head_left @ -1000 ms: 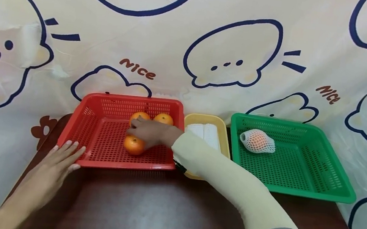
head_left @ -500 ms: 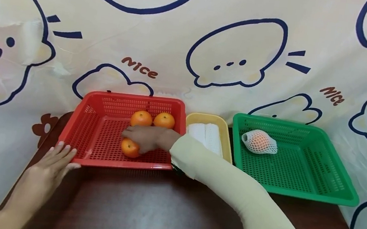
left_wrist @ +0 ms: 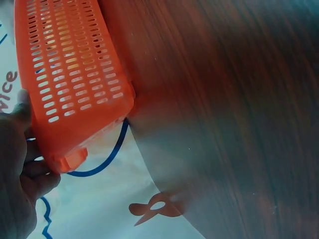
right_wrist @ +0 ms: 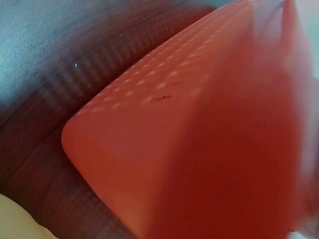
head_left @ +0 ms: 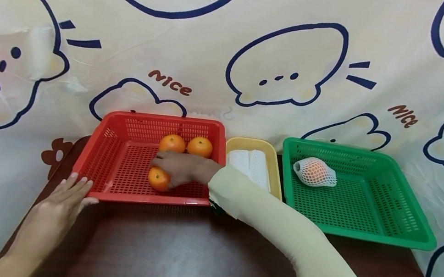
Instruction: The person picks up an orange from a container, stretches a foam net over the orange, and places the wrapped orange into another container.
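Right hand [head_left: 180,167] has come lower and grips the near orange [head_left: 158,179], seemingly starting picking; left hand [head_left: 56,206] touches red basket [head_left: 148,200].

oranges [head_left: 158,179]: 3 | netted fruit [head_left: 315,172]: 1 | baskets [head_left: 156,201]: 2 | tray [head_left: 252,144]: 1 | hands [head_left: 179,166]: 2

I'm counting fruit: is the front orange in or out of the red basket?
In: the head view shows the front orange within the walls of the red basket, partly covered by the right hand.
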Demonstrator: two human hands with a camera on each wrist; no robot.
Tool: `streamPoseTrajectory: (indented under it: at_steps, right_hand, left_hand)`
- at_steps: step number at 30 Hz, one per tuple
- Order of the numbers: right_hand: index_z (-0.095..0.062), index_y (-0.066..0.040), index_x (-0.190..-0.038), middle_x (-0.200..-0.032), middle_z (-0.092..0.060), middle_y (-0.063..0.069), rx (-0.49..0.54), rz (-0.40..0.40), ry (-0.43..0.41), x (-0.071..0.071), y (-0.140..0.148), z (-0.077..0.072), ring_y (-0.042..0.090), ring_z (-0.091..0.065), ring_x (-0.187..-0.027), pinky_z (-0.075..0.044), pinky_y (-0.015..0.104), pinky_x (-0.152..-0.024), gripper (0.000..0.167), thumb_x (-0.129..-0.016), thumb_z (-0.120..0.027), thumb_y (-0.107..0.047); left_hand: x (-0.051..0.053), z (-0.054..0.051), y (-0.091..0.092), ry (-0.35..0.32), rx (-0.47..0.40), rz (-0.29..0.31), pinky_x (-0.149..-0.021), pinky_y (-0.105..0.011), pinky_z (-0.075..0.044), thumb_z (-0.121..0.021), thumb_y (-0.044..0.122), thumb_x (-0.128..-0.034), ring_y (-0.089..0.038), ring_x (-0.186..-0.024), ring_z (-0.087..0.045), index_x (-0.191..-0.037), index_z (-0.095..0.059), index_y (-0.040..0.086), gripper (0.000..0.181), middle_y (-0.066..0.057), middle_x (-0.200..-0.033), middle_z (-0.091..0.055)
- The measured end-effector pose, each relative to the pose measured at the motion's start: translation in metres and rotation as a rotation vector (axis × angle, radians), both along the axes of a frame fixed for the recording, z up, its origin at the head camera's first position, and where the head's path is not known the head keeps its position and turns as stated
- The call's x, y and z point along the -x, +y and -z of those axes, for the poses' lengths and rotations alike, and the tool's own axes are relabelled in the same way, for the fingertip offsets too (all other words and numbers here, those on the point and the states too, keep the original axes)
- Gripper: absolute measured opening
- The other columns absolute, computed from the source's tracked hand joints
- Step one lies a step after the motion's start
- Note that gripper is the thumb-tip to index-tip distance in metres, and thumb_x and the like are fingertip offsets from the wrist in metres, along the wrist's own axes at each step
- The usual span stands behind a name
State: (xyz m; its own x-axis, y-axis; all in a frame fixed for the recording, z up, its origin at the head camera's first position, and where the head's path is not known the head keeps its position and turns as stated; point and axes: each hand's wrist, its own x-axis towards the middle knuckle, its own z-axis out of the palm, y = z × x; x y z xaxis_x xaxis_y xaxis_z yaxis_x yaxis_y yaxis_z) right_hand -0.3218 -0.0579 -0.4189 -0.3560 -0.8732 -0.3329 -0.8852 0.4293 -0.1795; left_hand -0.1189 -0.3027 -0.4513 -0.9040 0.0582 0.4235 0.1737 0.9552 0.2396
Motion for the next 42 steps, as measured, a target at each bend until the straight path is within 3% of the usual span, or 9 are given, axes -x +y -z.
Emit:
streamPoseTrajectory:
  at_steps: [5, 8, 11, 17, 22, 25, 29, 34, 42]
  right_hand:
    - [-0.043, -0.017, -0.153, -0.150, -0.044, 0.000, 0.078, 0.085, -0.047, -0.001, 0.007, -0.007, 0.012, -0.046, -0.130, -0.044, 0.028, -0.113, 0.073, -0.091, -0.077, -0.036]
    - [-0.041, -0.020, -0.154, -0.152, -0.043, -0.003, 0.168, 0.176, -0.132, -0.004, 0.018, -0.016, 0.011, -0.044, -0.131, -0.045, 0.029, -0.113, 0.077, -0.090, -0.079, -0.040]
    - [-0.041, -0.020, -0.155, -0.151, -0.044, -0.004, 0.279, 0.233, -0.201, -0.009, 0.031, -0.027, 0.011, -0.045, -0.131, -0.046, 0.030, -0.112, 0.081, -0.089, -0.079, -0.045]
    - [-0.047, -0.022, -0.151, -0.145, -0.050, -0.003, 0.498, 0.313, -0.280, -0.023, 0.063, -0.048, 0.012, -0.051, -0.125, -0.052, 0.028, -0.103, 0.080, -0.084, -0.083, -0.047]
    - [-0.049, -0.023, -0.150, -0.147, -0.051, -0.002, 0.613, 0.405, -0.393, -0.032, 0.092, -0.060, 0.015, -0.054, -0.127, -0.057, 0.027, -0.097, 0.082, -0.080, -0.087, -0.044]
    - [-0.050, -0.024, -0.150, -0.147, -0.051, -0.004, 0.650, 0.437, -0.395, -0.039, 0.110, -0.064, 0.015, -0.055, -0.127, -0.058, 0.031, -0.098, 0.082, -0.080, -0.087, -0.045]
    - [-0.051, -0.023, -0.149, -0.146, -0.054, -0.005, 0.708, 0.451, -0.345, -0.050, 0.133, -0.067, 0.015, -0.055, -0.126, -0.059, 0.034, -0.098, 0.082, -0.079, -0.088, -0.044]
    - [-0.052, -0.022, -0.148, -0.141, -0.057, -0.008, 0.764, 0.456, -0.301, -0.062, 0.159, -0.065, 0.011, -0.056, -0.124, -0.059, 0.031, -0.095, 0.080, -0.080, -0.087, -0.045]
    - [-0.049, -0.030, -0.150, -0.144, -0.054, -0.009, 0.768, 0.464, -0.318, -0.079, 0.193, -0.061, 0.013, -0.055, -0.129, -0.058, 0.037, -0.099, 0.078, -0.082, -0.084, -0.042]
  left_hand:
    - [0.001, -0.002, 0.000, 0.034, 0.033, 0.019, -0.092, -0.065, -0.049, -0.077, 0.019, -0.0883, -0.051, -0.124, -0.058, -0.139, -0.060, -0.001, 0.056, -0.029, -0.130, -0.063]
    - [0.002, -0.005, 0.004, 0.104, 0.049, 0.038, -0.098, -0.062, -0.049, -0.064, 0.037, -0.0944, -0.049, -0.121, -0.061, -0.140, -0.059, 0.001, 0.059, -0.028, -0.129, -0.065]
    - [0.005, -0.009, 0.016, 0.133, -0.024, 0.042, -0.109, -0.061, -0.044, -0.061, 0.042, -0.0951, -0.046, -0.125, -0.061, -0.143, -0.059, 0.005, 0.060, -0.025, -0.133, -0.065]
    - [0.018, -0.037, 0.067, -0.036, -0.295, 0.090, -0.101, -0.065, -0.047, -0.078, 0.022, -0.0903, -0.043, -0.128, -0.056, -0.155, -0.046, 0.018, 0.072, -0.020, -0.148, -0.056]
    - [0.036, -0.057, 0.107, -0.100, -0.439, 0.211, -0.105, -0.050, -0.048, -0.083, 0.022, -0.0870, -0.029, -0.139, -0.052, -0.159, -0.036, 0.027, 0.086, -0.007, -0.155, -0.050]
    - [0.047, -0.065, 0.126, -0.143, -0.510, 0.283, -0.109, -0.048, -0.048, -0.084, 0.024, -0.0859, -0.025, -0.140, -0.050, -0.159, -0.034, 0.028, 0.089, -0.003, -0.156, -0.046]
    - [0.056, -0.069, 0.147, -0.200, -0.566, 0.367, -0.106, -0.050, -0.053, -0.084, 0.028, -0.0853, -0.026, -0.134, -0.056, -0.159, -0.036, 0.026, 0.088, -0.002, -0.154, -0.047]
    - [0.062, -0.071, 0.170, -0.227, -0.639, 0.440, -0.104, -0.040, -0.055, -0.084, 0.028, -0.0838, -0.022, -0.132, -0.058, -0.157, -0.040, 0.025, 0.085, 0.000, -0.151, -0.050]
    - [0.065, -0.072, 0.191, -0.311, -0.730, 0.516, -0.104, -0.039, -0.056, -0.084, 0.028, -0.0846, -0.015, -0.134, -0.055, -0.149, -0.049, 0.029, 0.074, 0.008, -0.146, -0.055]
